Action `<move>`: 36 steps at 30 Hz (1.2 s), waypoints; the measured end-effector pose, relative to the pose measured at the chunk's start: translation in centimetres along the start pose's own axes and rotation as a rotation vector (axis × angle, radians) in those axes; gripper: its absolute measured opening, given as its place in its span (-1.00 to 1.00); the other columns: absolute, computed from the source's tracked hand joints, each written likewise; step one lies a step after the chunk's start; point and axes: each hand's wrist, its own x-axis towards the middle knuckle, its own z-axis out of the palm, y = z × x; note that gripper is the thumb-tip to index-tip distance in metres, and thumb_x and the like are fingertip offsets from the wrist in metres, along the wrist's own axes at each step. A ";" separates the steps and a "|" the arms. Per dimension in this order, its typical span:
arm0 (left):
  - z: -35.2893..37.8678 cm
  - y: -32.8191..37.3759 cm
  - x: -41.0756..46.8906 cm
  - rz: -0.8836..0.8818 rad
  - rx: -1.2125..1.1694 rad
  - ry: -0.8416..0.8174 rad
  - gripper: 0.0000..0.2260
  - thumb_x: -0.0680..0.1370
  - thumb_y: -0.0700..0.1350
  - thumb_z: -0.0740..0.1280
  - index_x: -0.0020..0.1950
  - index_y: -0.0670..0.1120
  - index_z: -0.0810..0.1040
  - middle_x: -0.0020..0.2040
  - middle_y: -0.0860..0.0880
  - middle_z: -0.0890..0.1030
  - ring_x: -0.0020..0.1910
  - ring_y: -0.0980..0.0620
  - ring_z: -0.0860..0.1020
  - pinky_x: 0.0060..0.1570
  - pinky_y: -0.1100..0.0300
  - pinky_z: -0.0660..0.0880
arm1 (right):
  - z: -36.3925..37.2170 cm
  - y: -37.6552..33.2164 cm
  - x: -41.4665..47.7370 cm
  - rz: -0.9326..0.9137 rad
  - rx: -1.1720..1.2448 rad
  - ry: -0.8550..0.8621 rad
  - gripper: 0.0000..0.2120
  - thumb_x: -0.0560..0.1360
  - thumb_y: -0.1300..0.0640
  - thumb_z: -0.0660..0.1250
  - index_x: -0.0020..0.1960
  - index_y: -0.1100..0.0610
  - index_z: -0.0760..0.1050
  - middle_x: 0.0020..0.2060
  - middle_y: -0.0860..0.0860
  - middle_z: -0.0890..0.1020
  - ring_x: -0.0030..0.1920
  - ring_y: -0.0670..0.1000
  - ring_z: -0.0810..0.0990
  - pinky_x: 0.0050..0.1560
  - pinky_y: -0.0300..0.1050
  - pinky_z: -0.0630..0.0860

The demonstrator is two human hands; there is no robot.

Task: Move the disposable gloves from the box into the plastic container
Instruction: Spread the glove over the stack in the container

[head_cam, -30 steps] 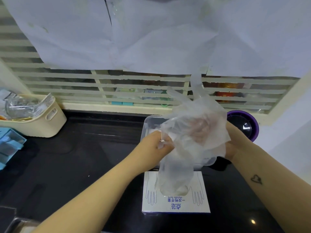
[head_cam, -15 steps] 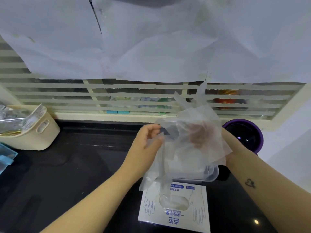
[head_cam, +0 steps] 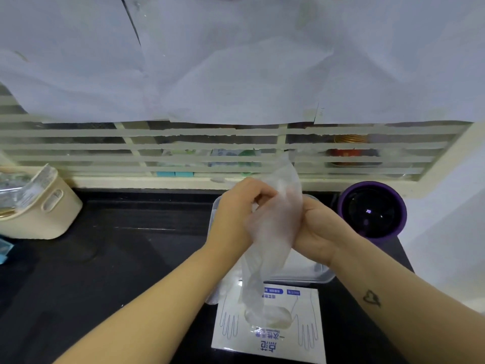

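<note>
A white glove box (head_cam: 267, 334) printed with blue hand outlines lies flat on the black counter near me. Behind it stands a clear plastic container (head_cam: 312, 274), mostly hidden by my hands. Thin transparent disposable gloves (head_cam: 273, 232) hang bunched between my hands above the container, their lower end trailing down to the box's oval opening. My left hand (head_cam: 236, 214) grips the gloves from the left with curled fingers. My right hand (head_cam: 317, 232) grips them from the right.
A cream basket (head_cam: 44, 214) with plastic wrappers stands at the left. A purple-rimmed round pot (head_cam: 372, 208) sits to the right of the container. A slatted window frame and white paper sheets fill the wall behind. A blue object pokes in at the far left edge.
The spread-out gloves have been gathered into a narrow bunch. Both hands have come together and closed on it above the container.
</note>
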 end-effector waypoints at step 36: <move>-2.5 3.5 -0.8 -0.204 -0.354 0.011 -0.78 0.48 0.18 0.17 -0.26 0.15 0.51 -0.15 0.09 0.53 -0.13 0.24 0.48 -0.11 0.44 0.40 | 2.5 -1.0 -2.7 -0.064 0.071 0.101 -0.63 0.63 0.05 0.17 0.28 0.27 0.50 0.15 0.21 0.61 0.17 0.17 0.60 0.25 0.13 0.48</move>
